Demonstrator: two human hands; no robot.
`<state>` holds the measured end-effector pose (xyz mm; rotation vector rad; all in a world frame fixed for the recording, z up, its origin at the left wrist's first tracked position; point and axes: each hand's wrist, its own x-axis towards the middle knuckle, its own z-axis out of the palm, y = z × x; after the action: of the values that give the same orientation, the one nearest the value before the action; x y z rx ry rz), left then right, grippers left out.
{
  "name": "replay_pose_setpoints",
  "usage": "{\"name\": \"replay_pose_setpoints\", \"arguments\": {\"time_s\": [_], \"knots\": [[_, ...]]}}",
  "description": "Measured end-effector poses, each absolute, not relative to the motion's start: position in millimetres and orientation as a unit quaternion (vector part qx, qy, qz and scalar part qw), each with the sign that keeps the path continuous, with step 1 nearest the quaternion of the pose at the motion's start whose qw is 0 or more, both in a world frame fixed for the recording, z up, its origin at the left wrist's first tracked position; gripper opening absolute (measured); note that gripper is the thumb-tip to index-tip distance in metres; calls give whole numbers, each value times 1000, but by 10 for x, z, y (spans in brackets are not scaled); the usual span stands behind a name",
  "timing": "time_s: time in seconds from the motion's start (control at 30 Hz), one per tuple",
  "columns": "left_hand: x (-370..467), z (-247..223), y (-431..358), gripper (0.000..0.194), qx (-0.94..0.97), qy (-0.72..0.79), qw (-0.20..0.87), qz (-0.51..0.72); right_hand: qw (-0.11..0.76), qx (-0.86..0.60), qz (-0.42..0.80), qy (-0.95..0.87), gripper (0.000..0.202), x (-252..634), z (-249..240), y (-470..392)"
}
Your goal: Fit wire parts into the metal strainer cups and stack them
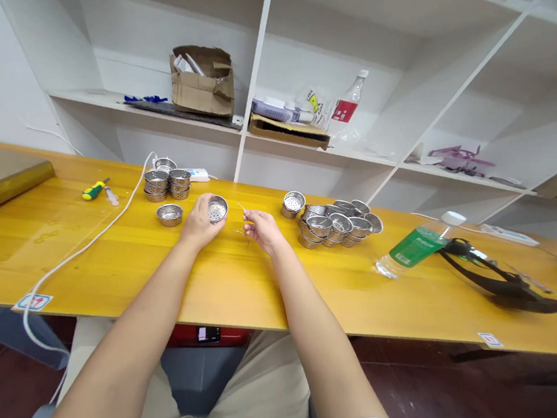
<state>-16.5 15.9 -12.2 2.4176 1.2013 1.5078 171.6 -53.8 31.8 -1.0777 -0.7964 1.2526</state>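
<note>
My left hand (198, 225) is closed round the side of a small perforated metal cup (217, 209), tilted so its holed bottom shows. To its right, my right hand (261, 229) pinches a thin, light-coloured strand (241, 231), string or wire, I cannot tell which; its loose ends stick out from the fingers. A single metal cup (169, 215) stands just left of my left hand. Behind it is a small stacked group of similar cups (156, 180). Beyond my right hand stand another cup stack (293, 204) and a larger cluster of cups (340, 223).
A white cable (95, 238) crosses the table (247, 286) on the left, near a screwdriver (95, 189). At right are a green-labelled bottle (418, 245) and a black strap (492, 278). White shelves behind hold a cardboard box (202, 83) and another bottle (349, 100).
</note>
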Motion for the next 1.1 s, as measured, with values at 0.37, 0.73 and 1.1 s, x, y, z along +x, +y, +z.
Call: {"name": "replay_pose_setpoints", "arguments": {"time_s": [0.37, 0.73, 1.1], "knots": [[-94, -73, 43, 76, 815, 361, 19, 454, 623, -338, 622, -334, 28, 1630, 385, -603], [-70, -69, 9, 73, 844, 340, -6, 415, 577, -391, 625, -351, 35, 1570, 340, -582], [-42, -73, -30, 76, 884, 303, -40, 355, 525, -444, 641, -342, 42, 1566, 344, -594]]}}
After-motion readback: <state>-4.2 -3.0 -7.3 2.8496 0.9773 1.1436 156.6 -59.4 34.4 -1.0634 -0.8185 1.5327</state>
